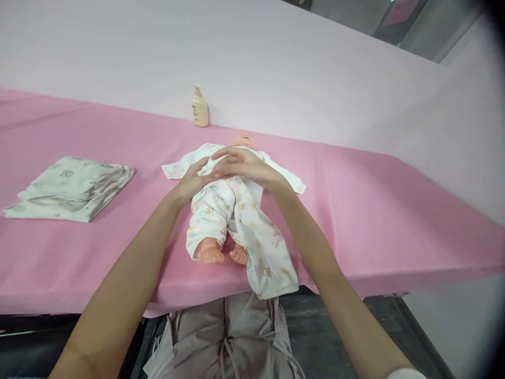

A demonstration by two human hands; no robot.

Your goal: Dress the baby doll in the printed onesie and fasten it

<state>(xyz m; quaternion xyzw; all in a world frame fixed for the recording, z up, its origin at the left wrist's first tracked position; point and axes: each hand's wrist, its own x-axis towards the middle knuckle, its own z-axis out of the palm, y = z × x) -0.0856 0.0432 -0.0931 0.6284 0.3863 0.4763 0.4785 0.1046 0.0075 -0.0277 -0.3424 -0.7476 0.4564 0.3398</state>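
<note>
A baby doll [212, 252] lies on its back, head toward the wall, its bare feet near the table's front edge. It wears a white long-sleeved top [286, 176], sleeves spread out to both sides. White pants with a small animal print [213, 202] cover one leg; the other pant leg lies loose and flat, its end over the table edge. My left hand [195, 181] rests at the doll's waist, fingers apart and partly hidden by my other hand. Across the belly reaches my right hand [244, 164], its fingers stretched out and spread, overlapping the left.
A pink cloth [355, 221] covers the table. On the left lies a folded printed cloth [74, 187]. Behind the doll, against the white wall [118, 58], stands a cream pump bottle [200, 110].
</note>
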